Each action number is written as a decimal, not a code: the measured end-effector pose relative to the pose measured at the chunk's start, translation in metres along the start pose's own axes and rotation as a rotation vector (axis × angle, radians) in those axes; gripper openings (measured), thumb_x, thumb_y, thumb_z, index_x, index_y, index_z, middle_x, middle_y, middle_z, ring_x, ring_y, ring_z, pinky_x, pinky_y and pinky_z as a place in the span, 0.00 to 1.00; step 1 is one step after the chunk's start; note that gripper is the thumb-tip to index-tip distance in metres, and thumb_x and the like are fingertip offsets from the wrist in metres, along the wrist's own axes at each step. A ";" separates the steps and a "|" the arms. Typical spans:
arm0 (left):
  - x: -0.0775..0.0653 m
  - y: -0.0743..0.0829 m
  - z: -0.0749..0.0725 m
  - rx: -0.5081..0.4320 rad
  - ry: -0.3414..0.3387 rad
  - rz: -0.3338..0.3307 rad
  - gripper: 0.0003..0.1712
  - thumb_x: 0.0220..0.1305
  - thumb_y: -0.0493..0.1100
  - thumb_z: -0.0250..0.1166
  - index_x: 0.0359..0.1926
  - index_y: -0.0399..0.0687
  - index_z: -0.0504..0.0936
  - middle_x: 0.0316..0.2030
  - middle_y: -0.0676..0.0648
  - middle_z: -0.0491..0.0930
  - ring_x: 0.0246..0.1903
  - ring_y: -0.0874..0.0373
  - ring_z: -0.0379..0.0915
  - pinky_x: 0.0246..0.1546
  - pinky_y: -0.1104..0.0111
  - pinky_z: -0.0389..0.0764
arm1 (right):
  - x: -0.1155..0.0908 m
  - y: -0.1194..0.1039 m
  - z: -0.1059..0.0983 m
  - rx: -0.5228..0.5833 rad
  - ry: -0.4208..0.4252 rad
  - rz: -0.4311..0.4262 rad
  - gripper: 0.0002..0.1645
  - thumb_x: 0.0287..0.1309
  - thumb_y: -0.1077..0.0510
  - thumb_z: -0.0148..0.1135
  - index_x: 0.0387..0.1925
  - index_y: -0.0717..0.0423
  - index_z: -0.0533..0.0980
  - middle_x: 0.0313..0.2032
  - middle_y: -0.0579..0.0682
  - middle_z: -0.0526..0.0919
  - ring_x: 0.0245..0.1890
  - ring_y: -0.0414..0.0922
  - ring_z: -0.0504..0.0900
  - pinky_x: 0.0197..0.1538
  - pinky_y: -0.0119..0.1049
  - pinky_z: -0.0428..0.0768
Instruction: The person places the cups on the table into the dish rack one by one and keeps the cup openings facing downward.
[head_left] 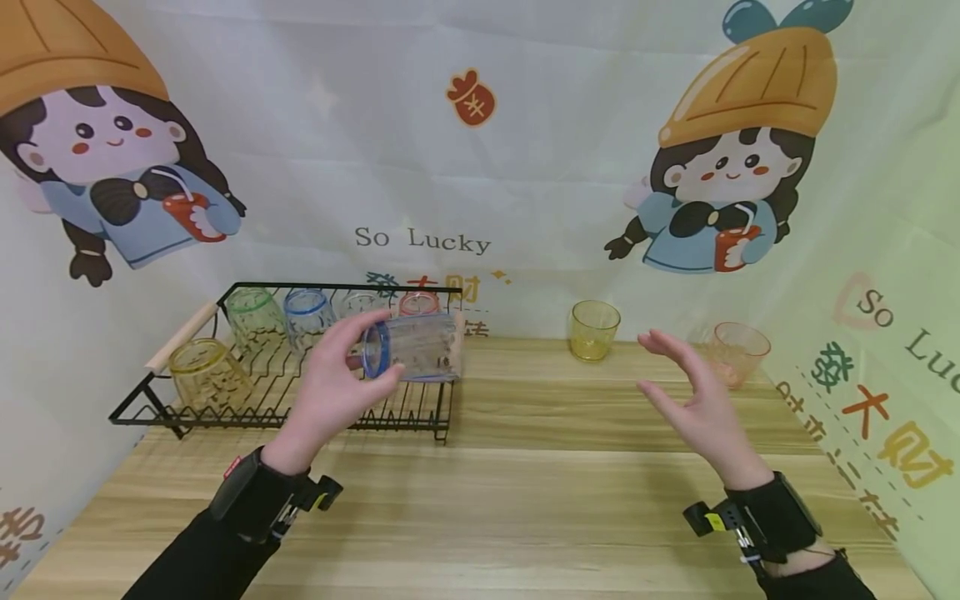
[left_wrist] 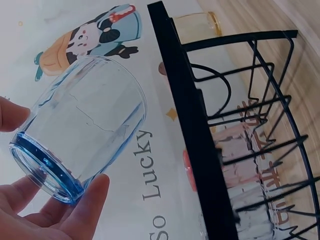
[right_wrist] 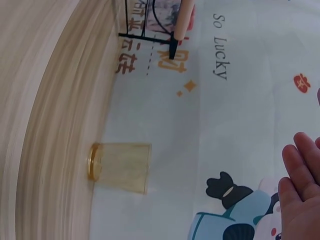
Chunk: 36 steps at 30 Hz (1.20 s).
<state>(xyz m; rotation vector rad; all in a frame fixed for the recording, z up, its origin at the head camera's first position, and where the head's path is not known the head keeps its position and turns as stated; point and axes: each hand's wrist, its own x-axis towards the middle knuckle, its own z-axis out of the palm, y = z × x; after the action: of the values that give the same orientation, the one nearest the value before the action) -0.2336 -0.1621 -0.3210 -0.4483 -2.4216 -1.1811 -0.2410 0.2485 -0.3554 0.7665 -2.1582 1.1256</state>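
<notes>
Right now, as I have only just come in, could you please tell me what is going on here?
A person's left hand holds a clear glass with a blue base, tipped sideways near the right end of a black wire rack. Other glasses sit in the rack, including a green one. The right hand is raised, holding nothing. A yellow glass and a pink glass stand on the table outside the rack.

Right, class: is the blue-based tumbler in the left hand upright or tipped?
Tipped: in the head view, the blue-based tumbler lies sideways in the left hand, its blue base facing left rather than down.
</notes>
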 end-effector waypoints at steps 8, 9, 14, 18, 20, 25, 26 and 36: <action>0.000 -0.005 -0.007 0.038 0.023 -0.004 0.35 0.55 0.41 0.67 0.65 0.54 0.68 0.60 0.41 0.68 0.56 0.45 0.66 0.49 0.50 0.78 | -0.003 0.012 -0.012 -0.079 -0.001 0.006 0.42 0.47 0.76 0.65 0.65 0.58 0.65 0.55 0.62 0.77 0.58 0.24 0.67 0.63 0.17 0.61; 0.000 -0.006 -0.007 0.040 0.022 -0.005 0.35 0.56 0.42 0.67 0.65 0.54 0.68 0.59 0.40 0.68 0.56 0.45 0.66 0.49 0.49 0.78 | -0.003 0.013 -0.013 -0.086 -0.001 0.003 0.42 0.47 0.76 0.65 0.65 0.58 0.65 0.55 0.63 0.77 0.58 0.24 0.67 0.63 0.16 0.61; 0.004 -0.026 -0.006 0.025 0.025 0.024 0.36 0.57 0.52 0.66 0.67 0.64 0.65 0.61 0.44 0.67 0.58 0.49 0.63 0.51 0.54 0.76 | -0.004 0.017 -0.016 -0.101 -0.001 0.005 0.41 0.47 0.76 0.65 0.65 0.59 0.65 0.55 0.62 0.76 0.57 0.23 0.67 0.63 0.16 0.60; 0.012 -0.060 -0.004 0.036 0.027 0.041 0.38 0.56 0.58 0.66 0.67 0.66 0.64 0.63 0.46 0.66 0.60 0.48 0.62 0.50 0.53 0.76 | -0.005 0.022 -0.019 -0.118 -0.004 0.022 0.41 0.48 0.75 0.65 0.65 0.59 0.65 0.55 0.63 0.76 0.57 0.23 0.66 0.63 0.15 0.59; 0.018 -0.083 -0.003 0.028 0.037 0.062 0.40 0.54 0.58 0.68 0.67 0.65 0.65 0.65 0.47 0.64 0.62 0.49 0.61 0.51 0.56 0.77 | -0.005 0.024 -0.020 -0.131 -0.005 0.037 0.40 0.48 0.74 0.65 0.65 0.59 0.65 0.55 0.62 0.76 0.57 0.22 0.66 0.63 0.15 0.59; 0.013 -0.066 -0.016 0.100 0.040 0.055 0.38 0.58 0.56 0.65 0.68 0.63 0.63 0.66 0.45 0.63 0.62 0.48 0.60 0.51 0.57 0.74 | -0.008 0.028 -0.025 -0.149 0.001 0.058 0.40 0.48 0.73 0.66 0.64 0.60 0.65 0.56 0.62 0.76 0.56 0.21 0.65 0.61 0.14 0.58; 0.010 -0.057 -0.019 0.119 0.039 0.055 0.38 0.59 0.56 0.64 0.69 0.62 0.63 0.65 0.44 0.63 0.62 0.47 0.60 0.50 0.58 0.73 | -0.008 0.029 -0.025 -0.148 0.004 0.056 0.40 0.48 0.74 0.66 0.64 0.61 0.65 0.55 0.62 0.76 0.56 0.20 0.65 0.61 0.13 0.58; 0.007 -0.050 -0.037 0.291 0.038 -0.022 0.37 0.60 0.53 0.63 0.69 0.61 0.61 0.63 0.40 0.66 0.59 0.42 0.63 0.55 0.49 0.70 | -0.011 0.042 -0.036 -0.186 0.015 0.051 0.37 0.47 0.74 0.66 0.62 0.64 0.67 0.54 0.64 0.77 0.56 0.21 0.64 0.60 0.13 0.58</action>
<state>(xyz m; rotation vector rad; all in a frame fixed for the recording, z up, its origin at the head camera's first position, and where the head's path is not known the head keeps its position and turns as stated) -0.2544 -0.2208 -0.3303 -0.3067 -2.5170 -0.8174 -0.2549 0.3016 -0.3679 0.6210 -2.2432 0.9361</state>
